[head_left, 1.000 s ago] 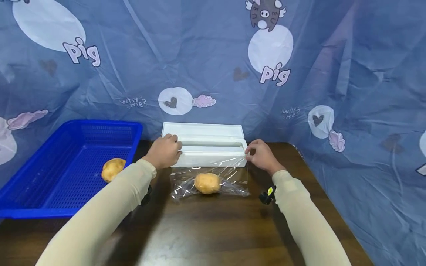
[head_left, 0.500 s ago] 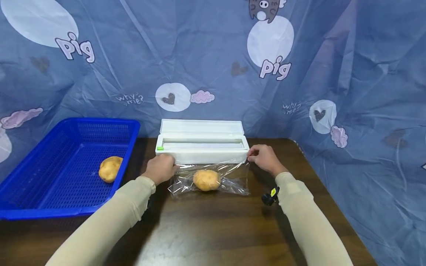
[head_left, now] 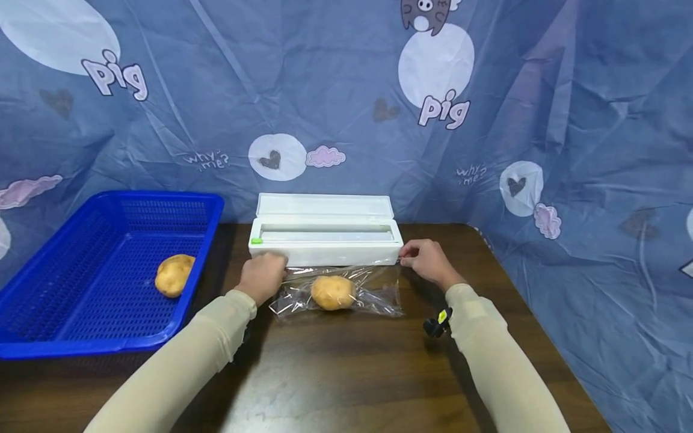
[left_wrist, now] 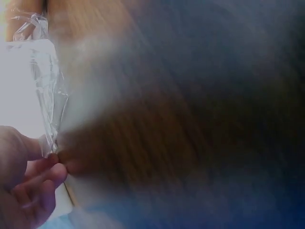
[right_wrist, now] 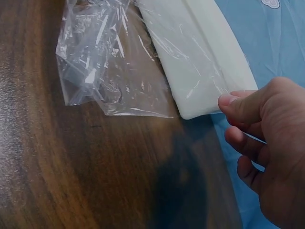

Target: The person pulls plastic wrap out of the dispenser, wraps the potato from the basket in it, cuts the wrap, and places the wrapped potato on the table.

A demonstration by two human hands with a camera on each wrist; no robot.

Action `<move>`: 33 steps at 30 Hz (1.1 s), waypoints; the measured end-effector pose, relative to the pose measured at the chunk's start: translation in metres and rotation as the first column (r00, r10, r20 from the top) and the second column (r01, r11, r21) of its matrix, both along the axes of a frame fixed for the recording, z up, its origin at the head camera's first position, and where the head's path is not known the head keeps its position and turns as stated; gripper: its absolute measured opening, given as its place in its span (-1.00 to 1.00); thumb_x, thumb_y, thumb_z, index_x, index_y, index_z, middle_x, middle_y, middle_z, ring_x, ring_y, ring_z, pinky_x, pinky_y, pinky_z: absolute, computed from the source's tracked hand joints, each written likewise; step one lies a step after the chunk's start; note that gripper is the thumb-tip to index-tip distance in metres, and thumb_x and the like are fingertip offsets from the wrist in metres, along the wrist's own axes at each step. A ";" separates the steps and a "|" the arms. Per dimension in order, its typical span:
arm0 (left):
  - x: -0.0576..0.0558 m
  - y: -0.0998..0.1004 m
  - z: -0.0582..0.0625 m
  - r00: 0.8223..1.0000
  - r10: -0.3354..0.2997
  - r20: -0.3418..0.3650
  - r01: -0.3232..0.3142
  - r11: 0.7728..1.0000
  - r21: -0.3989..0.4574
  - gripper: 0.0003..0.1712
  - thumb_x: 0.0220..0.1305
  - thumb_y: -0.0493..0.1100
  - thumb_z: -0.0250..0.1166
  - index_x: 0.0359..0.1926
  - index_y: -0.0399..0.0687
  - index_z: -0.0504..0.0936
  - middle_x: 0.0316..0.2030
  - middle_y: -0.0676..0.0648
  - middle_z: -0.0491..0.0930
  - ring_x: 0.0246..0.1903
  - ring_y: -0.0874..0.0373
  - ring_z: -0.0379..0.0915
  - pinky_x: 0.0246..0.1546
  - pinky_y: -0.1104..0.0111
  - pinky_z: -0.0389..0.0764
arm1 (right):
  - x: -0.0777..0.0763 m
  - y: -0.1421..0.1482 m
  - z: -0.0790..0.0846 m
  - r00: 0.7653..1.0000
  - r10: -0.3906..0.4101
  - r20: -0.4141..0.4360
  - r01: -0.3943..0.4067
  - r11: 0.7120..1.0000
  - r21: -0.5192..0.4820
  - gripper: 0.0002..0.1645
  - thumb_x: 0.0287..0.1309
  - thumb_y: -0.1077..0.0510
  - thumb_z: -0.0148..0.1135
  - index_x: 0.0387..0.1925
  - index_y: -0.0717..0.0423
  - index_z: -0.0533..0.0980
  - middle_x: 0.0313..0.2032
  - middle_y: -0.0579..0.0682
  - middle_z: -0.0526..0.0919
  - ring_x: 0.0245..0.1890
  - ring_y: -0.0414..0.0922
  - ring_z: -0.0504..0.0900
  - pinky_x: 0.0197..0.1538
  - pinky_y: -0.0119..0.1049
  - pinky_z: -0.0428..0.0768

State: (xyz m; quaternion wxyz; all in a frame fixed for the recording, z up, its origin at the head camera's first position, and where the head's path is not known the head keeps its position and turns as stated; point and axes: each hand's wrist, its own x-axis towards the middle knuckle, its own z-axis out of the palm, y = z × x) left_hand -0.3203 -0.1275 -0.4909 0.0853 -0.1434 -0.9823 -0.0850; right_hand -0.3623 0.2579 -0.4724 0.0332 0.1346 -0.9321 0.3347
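Observation:
A potato [head_left: 333, 293] lies under and in clear plastic wrap [head_left: 376, 298] on the table, just in front of a white cling film box [head_left: 325, 253] with its lid raised. At the box's front left corner, my left hand [head_left: 262, 276] pinches the wrap's edge; thumb and fingertips meet on it in the left wrist view. My right hand [head_left: 428, 260] is at the front right corner, thumb and forefinger pinching the wrap's other edge against the box end. From the right wrist view, the film [right_wrist: 138, 81] stretches from the box down to the tabletop.
A blue plastic basket [head_left: 113, 347] stands on the left, with a second potato [head_left: 174, 275] inside near its right wall. A small green piece [head_left: 257, 240] sits on the box's left end. A patterned blue cloth [head_left: 346, 90] hangs behind the wooden table [head_left: 346, 373].
My left hand has come down from the box's top left to its front, uncovering the green piece, and grips the wrap there. The right hand has lowered slightly along the box's right end.

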 end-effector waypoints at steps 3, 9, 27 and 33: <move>-0.001 -0.001 -0.002 0.998 0.049 0.037 -0.051 0.998 0.038 -0.81 0.21 -0.22 0.40 -0.51 -0.08 0.60 -0.43 -0.20 0.69 -0.44 -0.19 0.65 -0.56 -0.06 0.59 | 0.002 0.000 -0.001 1.000 0.006 0.031 -0.005 0.999 -0.043 -0.89 0.09 0.36 0.43 -0.31 0.19 0.69 -0.42 -0.02 0.68 -0.35 -0.09 0.56 -0.25 -0.24 0.50; 0.000 0.001 -0.002 0.991 0.112 0.075 -0.119 0.988 0.099 -0.83 0.12 -0.37 0.27 -0.58 -0.16 0.59 -0.45 -0.28 0.66 -0.44 -0.23 0.65 -0.56 -0.07 0.61 | 0.003 0.004 0.000 0.997 0.043 0.060 -0.033 0.985 -0.168 -0.93 0.05 0.39 0.45 -0.36 0.28 0.73 -0.38 0.03 0.75 -0.32 -0.11 0.61 -0.17 -0.27 0.54; 0.013 -0.011 0.005 0.992 0.123 0.013 -0.124 0.978 0.168 -0.82 0.22 -0.25 0.25 -0.51 -0.14 0.53 -0.41 -0.29 0.66 -0.42 -0.33 0.64 -0.53 -0.11 0.59 | 0.009 -0.003 0.002 0.997 0.009 0.080 0.020 0.935 -0.355 -0.80 0.21 0.35 0.32 -0.17 0.45 0.67 -0.33 0.30 0.71 -0.41 -0.02 0.62 -0.17 -0.03 0.63; 0.020 -0.011 0.015 0.995 0.100 -0.031 -0.094 0.983 0.158 -0.84 0.21 -0.23 0.26 -0.48 -0.17 0.51 -0.41 -0.30 0.64 -0.43 -0.34 0.62 -0.53 -0.10 0.57 | 0.014 -0.006 0.009 0.998 -0.011 0.058 0.031 0.937 -0.347 -0.82 0.23 0.34 0.30 -0.20 0.43 0.68 -0.33 0.29 0.71 -0.31 0.29 0.65 -0.17 0.05 0.63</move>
